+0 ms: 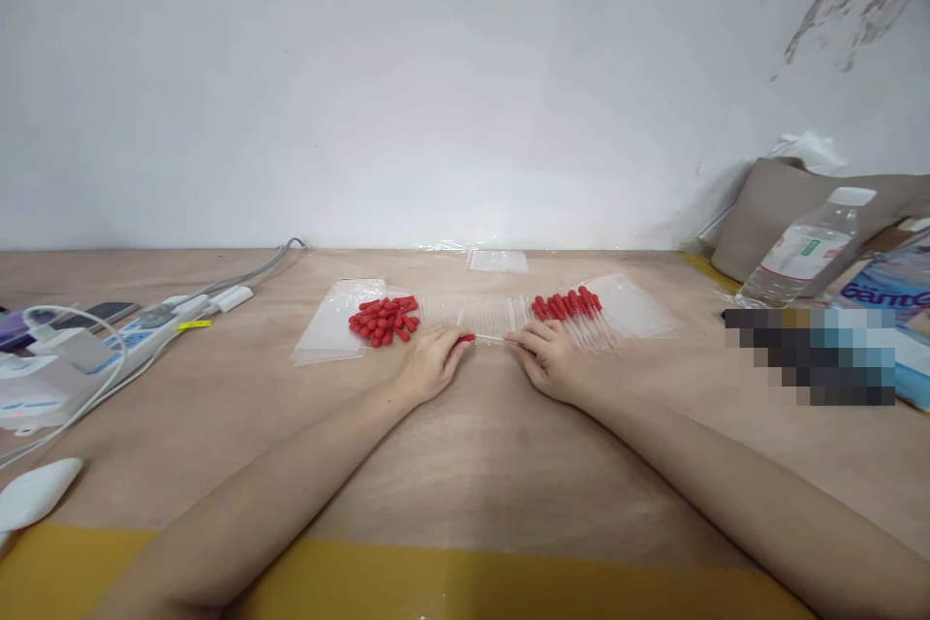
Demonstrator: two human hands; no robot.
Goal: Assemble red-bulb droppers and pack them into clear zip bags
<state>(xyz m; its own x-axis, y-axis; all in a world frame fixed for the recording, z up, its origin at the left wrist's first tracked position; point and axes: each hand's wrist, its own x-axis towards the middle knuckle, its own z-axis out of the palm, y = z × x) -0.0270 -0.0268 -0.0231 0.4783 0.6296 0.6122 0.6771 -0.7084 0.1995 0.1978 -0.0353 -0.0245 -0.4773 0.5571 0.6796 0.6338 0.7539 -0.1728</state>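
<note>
Between my hands lies a thin clear dropper tube (pixel 490 340), roughly level above the table. My left hand (pixel 434 360) pinches a red rubber bulb (pixel 466 338) at the tube's left end. The fingers of my right hand (pixel 550 358) close on the tube's other end. Just beyond them is a row of clear tubes (pixel 494 314) laid side by side. Left of that row sits a pile of loose red bulbs (pixel 384 320). Several droppers with red bulbs on their tubes (pixel 573 307) lie together behind my right hand.
Clear plastic bags lie flat at the left (pixel 330 325) and right (pixel 632 305), with a small bag (pixel 498 261) by the wall. A power strip (pixel 138 329) with cables is on the left. A water bottle (pixel 806 247) and a grey bag-like container (pixel 756 223) stand on the right.
</note>
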